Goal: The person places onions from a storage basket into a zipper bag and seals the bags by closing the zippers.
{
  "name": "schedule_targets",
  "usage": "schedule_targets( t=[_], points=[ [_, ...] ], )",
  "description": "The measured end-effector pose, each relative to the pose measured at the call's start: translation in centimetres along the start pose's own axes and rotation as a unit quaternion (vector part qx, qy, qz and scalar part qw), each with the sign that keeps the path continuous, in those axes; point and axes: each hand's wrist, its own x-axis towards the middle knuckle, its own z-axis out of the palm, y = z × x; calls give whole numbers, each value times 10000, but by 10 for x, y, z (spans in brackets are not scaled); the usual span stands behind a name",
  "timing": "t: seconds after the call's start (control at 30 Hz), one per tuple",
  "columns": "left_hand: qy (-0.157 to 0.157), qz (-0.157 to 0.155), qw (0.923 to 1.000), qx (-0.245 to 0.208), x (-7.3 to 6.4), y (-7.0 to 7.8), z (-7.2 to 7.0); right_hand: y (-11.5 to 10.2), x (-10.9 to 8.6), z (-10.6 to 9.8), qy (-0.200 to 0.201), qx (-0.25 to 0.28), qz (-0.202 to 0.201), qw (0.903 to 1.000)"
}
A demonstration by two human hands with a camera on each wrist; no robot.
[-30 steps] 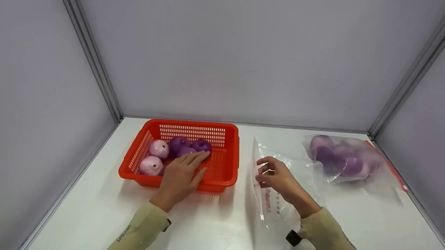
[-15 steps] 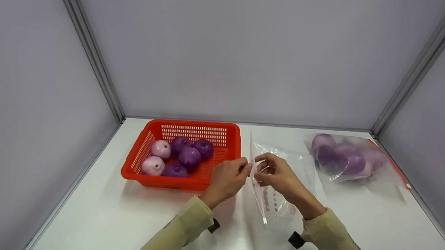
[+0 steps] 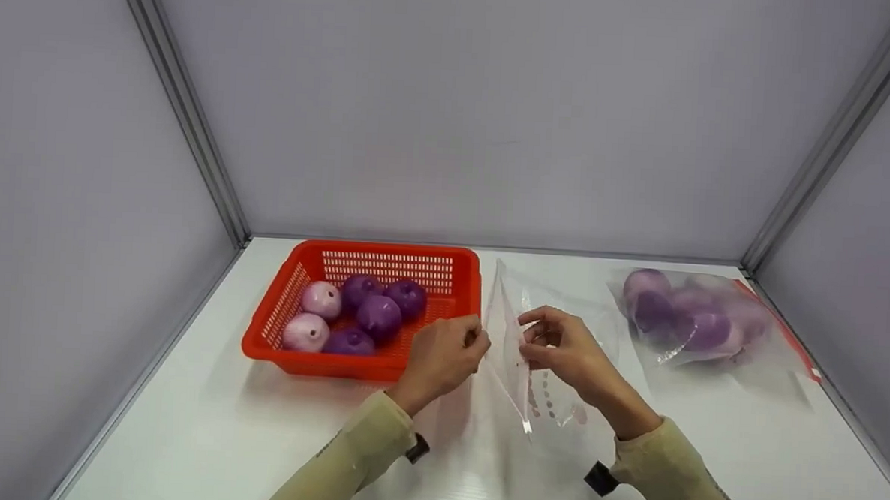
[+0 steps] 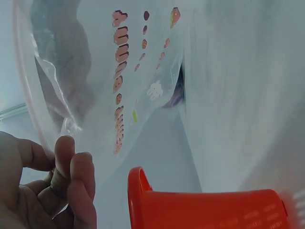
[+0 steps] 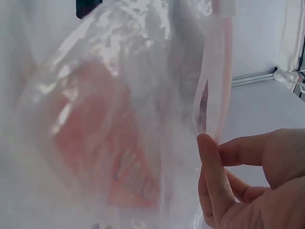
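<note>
Currently, the thumb and fingers of my left hand (image 3: 444, 359) are curling in tightly, pinching one edge of a clear zip bag (image 3: 511, 335) by its mouth. My right hand (image 3: 568, 353) is holding the opposite edge, its thumb meeting the fingers in a narrow pinch. Between my two grips the edges are standing apart, leaving a slim gap that is narrowing toward me, where a small white slider (image 3: 527, 427) is sitting at the near end. Reddish print (image 4: 121, 67) is running in rows along the film, and the rest of the bag is spreading out beneath my right hand.

Just beside my left hand, a red basket (image 3: 440, 365) is resting on the white table (image 3: 182, 426). Inside it, six onions are lying grouped toward the left: two pale onions (image 3: 306, 333) by the left wall and four purple onions (image 3: 379, 317) next to them.

Farther off, past my right hand, a second bag (image 3: 767, 362) is lying on its side, bulging with onions and showing a red strip (image 3: 783, 332) along its right edge. Olive sleeves (image 3: 357, 449) are covering my forearms, and pale panels (image 3: 495, 132) are rising behind everything.
</note>
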Motion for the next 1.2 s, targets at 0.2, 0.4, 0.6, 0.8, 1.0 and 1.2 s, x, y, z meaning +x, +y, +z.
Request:
schedule_targets(
  t=[0.2, 0.4, 0.6, 0.8, 1.0, 1.2],
  points=[
    [168, -173, 9996, 123, -1, -4, -13, 1, -10, -29, 629, -334, -146, 9974],
    [431, -44, 9972, 610, 0, -7, -27, 1, -24, -71, 1474, -1358, -222, 9795],
    [460, 310, 9948, 853, -4, -3, -28, 1, -34, -85, 1689, -2026, -432, 9636],
    [457, 626, 9959, 469, -7, 4, -21, 1, -34, -75, 1475, -2063, -599, 9655],
    [381, 926, 9941, 416, -8, 11, -15, 0, -27, -58, 1149, -1976, -678, 9712],
    [389, 891, 9943, 445, -7, 9, -14, 2, -22, -55, 1069, -1953, -729, 9722]
  ],
)
